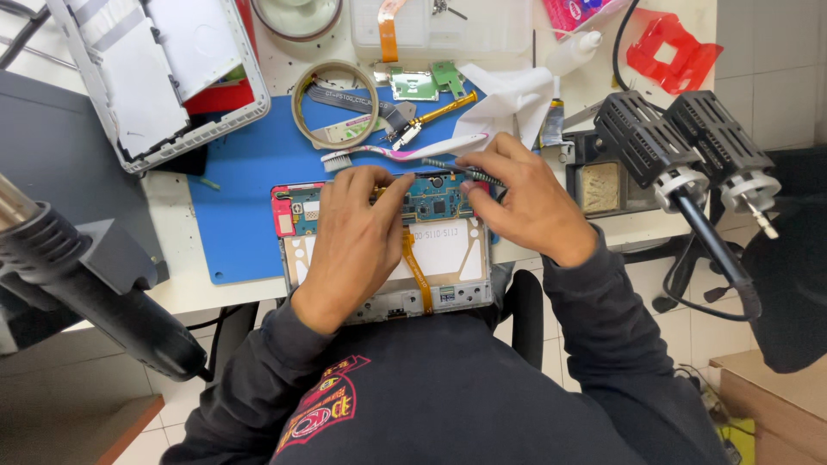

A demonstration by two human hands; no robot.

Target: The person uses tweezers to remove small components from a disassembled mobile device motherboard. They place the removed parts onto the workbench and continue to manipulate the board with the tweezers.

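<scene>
Head view: left hand (357, 237) presses flat on the opened tablet (448, 258); right hand (525, 202), at three o'clock, pinches a screwdriver (461, 170) — best kept upright, pressure light.

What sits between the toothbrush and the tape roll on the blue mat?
In the head view, a flat grey ribbon cable and a gold-handled tool lie between the toothbrush and the tape roll, partly inside the roll's ring.

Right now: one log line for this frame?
left hand: on opened tablet board | right hand: holds screwdriver | toothbrush: behind, on blue mat

Dark grey long-sleeved sweatshirt, ribbed cuffs, what looks like a red-yellow chest emblem.
</scene>
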